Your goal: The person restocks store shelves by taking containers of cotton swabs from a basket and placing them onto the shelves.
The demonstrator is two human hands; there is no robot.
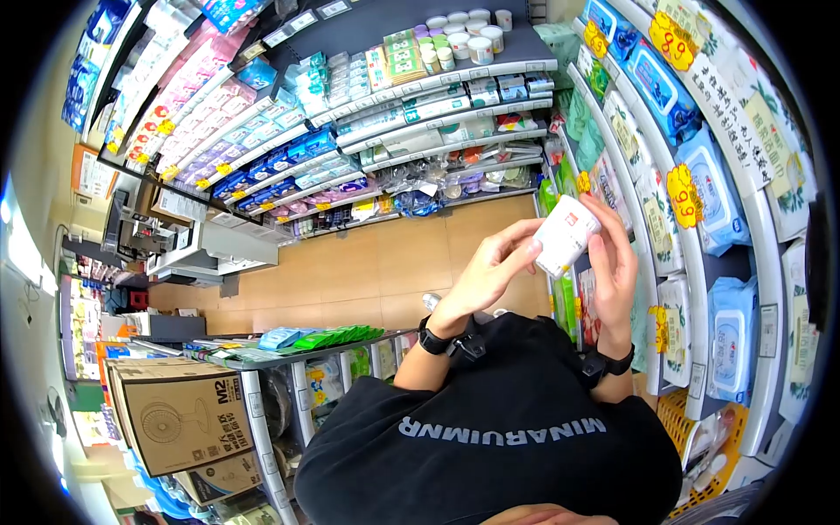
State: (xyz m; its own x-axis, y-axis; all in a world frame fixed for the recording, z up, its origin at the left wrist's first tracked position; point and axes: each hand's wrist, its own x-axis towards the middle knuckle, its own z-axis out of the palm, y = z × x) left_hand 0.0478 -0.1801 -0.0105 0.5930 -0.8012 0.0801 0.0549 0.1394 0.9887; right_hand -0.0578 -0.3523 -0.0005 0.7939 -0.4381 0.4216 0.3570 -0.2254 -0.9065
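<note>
A white cylindrical container (567, 236) with a small red label is held up in front of the chest, tilted. My left hand (505, 262) grips its left side between thumb and fingers. On the other side, my right hand (613, 269) is closed round its right edge, fingers behind the top and thumb near the lower right. Both wrists carry dark bands. Similar white tubs (479, 50) stand on the top shelf ahead, beside green and purple-lidded ones.
Stocked shelves (437, 85) curve across the front and left. Wipe packs (733, 337) hang or stand on the right shelving, near a yellow basket (676, 418). A fan box (182, 418) sits at lower left, beside a shelf with green packets (339, 336). Tiled floor (376, 267) lies between.
</note>
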